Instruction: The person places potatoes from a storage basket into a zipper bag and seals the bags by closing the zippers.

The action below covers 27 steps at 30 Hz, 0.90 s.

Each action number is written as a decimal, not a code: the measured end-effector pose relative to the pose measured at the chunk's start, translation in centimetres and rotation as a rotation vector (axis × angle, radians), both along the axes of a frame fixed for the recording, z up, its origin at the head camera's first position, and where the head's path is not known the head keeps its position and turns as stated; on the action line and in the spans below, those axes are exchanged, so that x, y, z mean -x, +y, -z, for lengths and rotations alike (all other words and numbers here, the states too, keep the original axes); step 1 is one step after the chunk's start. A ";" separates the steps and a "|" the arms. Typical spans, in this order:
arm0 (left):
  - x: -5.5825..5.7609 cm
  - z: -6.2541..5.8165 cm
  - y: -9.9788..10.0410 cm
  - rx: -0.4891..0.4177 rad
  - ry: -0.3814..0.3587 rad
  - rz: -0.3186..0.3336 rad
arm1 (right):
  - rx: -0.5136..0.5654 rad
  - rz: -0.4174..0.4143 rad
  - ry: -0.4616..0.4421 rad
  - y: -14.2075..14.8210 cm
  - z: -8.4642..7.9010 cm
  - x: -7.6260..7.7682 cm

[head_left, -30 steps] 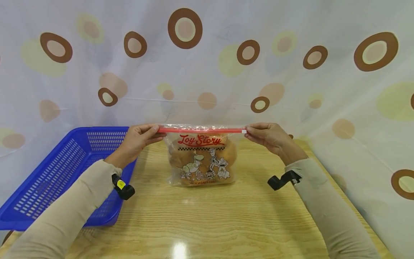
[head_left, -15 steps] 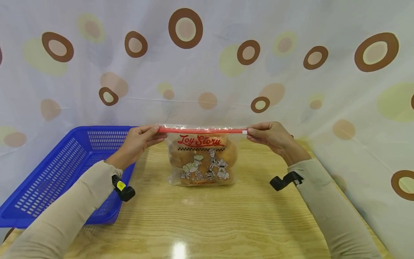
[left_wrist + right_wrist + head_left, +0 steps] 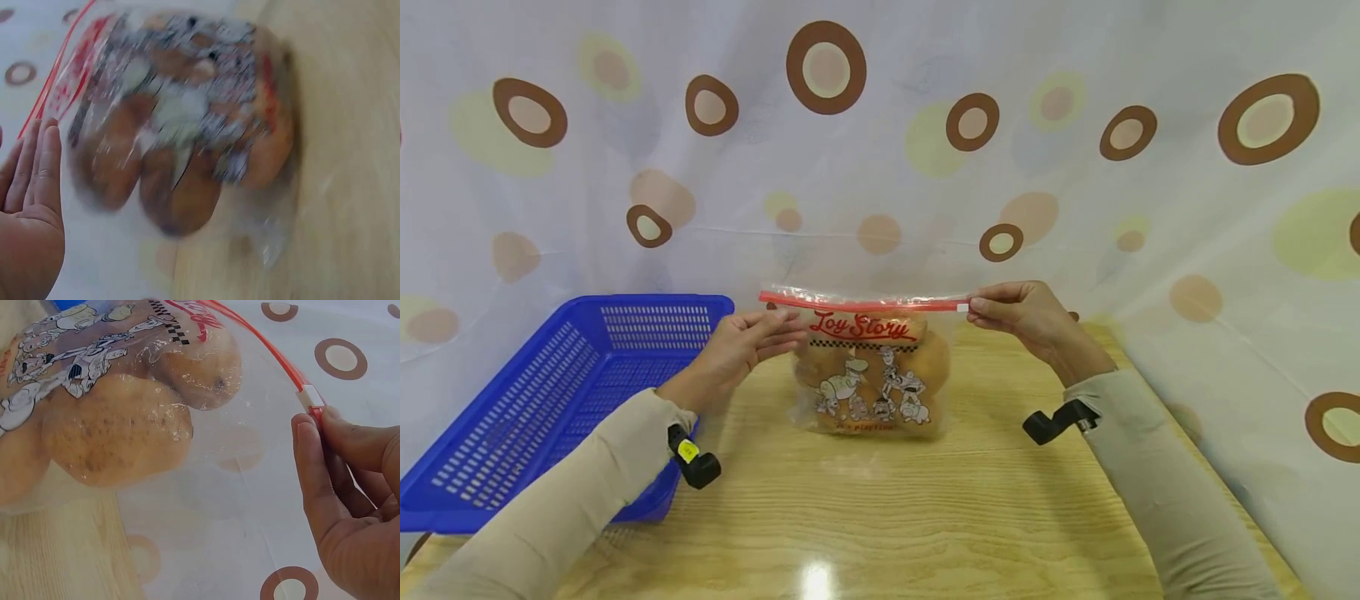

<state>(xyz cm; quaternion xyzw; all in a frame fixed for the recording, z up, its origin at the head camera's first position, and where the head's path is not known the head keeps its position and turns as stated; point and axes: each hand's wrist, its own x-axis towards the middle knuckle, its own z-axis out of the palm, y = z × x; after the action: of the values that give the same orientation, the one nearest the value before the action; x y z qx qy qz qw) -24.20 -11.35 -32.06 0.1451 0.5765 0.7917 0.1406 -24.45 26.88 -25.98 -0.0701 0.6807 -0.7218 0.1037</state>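
A clear slider zip bag [image 3: 865,375] printed with "Toy Story" and cartoon figures stands upright on the table. Several potatoes [image 3: 119,431] show through its plastic. Its red zip strip [image 3: 865,306] runs along the top, with a white slider [image 3: 312,396] at the right end. My right hand [image 3: 1026,321] pinches that corner between thumb and fingers, just beyond the slider. Off the strip, my left hand [image 3: 748,346] has its fingers extended beside the bag's upper left side. Whether the left fingertips touch the plastic, I cannot tell.
A blue perforated plastic basket [image 3: 587,333] stands to the left, partly behind my left arm. Under everything is a wooden table [image 3: 880,517]. A curtain [image 3: 880,167] with brown rings hangs behind the bag and along the right side.
My left hand has let go of the left end of the zip strip and moved slightly down and right. The right hand keeps its pinch at the right corner.
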 end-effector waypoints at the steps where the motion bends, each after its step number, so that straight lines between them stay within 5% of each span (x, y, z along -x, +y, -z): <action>1: -0.4 0.2 0.6 0.022 0.010 0.033 | 0.002 0.001 0.010 -0.1 0.1 0.0; 5: -1.9 0.7 4.3 0.091 0.028 0.129 | 0.012 -0.003 0.044 -0.4 0.5 -0.1; 9: -2.7 0.0 8.6 0.086 0.032 0.155 | 0.028 -0.007 0.057 -0.7 0.8 -0.1; 16: -2.5 -1.6 14.3 -0.015 -0.052 0.073 | 0.037 0.023 0.032 -1.3 0.7 0.0; 27: -2.1 -2.3 17.7 -0.071 -0.130 -0.027 | 0.063 0.031 0.002 -1.4 0.5 -0.3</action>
<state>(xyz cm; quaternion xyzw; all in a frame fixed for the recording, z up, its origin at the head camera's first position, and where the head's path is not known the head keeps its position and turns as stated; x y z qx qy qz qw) -22.10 6.35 -29.72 0.0903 0.5397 0.8212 0.1620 -24.16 25.46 -26.44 -0.0633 0.6587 -0.7443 0.0895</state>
